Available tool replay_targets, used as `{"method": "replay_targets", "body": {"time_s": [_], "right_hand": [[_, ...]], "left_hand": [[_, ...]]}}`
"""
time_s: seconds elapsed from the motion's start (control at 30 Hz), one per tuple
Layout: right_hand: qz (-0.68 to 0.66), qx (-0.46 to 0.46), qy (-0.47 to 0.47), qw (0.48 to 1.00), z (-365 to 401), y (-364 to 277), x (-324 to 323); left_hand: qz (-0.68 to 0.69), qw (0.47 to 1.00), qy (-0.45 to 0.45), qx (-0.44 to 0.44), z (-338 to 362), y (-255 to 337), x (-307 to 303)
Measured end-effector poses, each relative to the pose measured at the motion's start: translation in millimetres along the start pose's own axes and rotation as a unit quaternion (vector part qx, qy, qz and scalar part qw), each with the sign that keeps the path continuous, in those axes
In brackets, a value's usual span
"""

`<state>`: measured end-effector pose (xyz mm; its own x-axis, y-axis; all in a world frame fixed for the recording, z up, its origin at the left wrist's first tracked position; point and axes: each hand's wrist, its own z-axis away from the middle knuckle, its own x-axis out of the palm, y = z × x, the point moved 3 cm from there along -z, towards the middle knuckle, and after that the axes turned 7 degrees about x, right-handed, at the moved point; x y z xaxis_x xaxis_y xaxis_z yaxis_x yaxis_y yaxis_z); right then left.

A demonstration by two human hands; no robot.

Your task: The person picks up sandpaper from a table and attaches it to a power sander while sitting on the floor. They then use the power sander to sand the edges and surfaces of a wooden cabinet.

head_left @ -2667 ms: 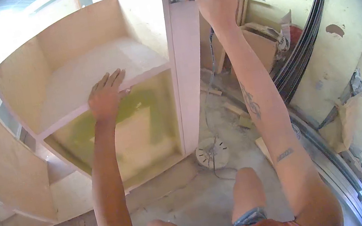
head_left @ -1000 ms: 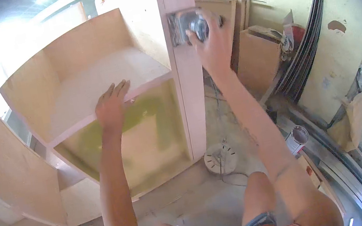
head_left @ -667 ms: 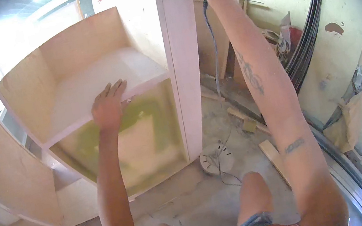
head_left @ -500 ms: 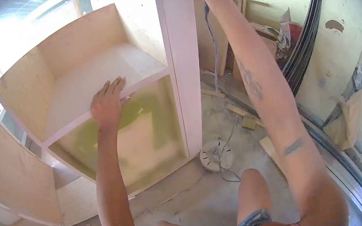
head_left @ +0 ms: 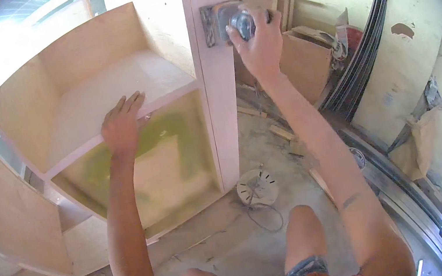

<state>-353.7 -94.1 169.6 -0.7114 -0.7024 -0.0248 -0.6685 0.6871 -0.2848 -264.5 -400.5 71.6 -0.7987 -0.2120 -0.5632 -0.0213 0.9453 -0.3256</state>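
My right hand (head_left: 260,42) is wrapped round a small power sander (head_left: 233,22), whose flat pad lies against the pale upright side panel (head_left: 217,85) of a wooden cabinet. My left hand (head_left: 123,124) rests on the front edge of the cabinet's shelf (head_left: 106,93), fingers spread over the top and holding nothing. Below that shelf is a recessed panel (head_left: 161,166) with a greenish patch.
A round white disc with dark slots (head_left: 257,188) and a looped cable lies on the floor. Dark curved strips (head_left: 359,48) lean at the right wall beside a cardboard box (head_left: 309,66). Long metal profiles (head_left: 413,222) lie at the lower right.
My right hand and the sander have moved down along the upright panel, bringing the sander fully into view. My left hand remains on the shelf edge; the view has shifted slightly.
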Motion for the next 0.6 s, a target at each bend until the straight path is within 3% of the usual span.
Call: {"method": "replay_targets", "body": {"time_s": [0.13,0.4,0.6], "right_hand": [[0.004,-0.082,0.044,0.996,-56,-13,-1],[-0.016,-0.096,0.05,0.994,-160,-42,-7],[-0.015,-0.092,0.042,0.995,-105,-17,-3]], "left_hand": [[-0.005,1.0,0.005,0.007,1,-3,6],[-0.012,1.0,0.004,0.003,-1,-4,7],[-0.021,1.0,0.017,0.014,0,2,-2]]}}
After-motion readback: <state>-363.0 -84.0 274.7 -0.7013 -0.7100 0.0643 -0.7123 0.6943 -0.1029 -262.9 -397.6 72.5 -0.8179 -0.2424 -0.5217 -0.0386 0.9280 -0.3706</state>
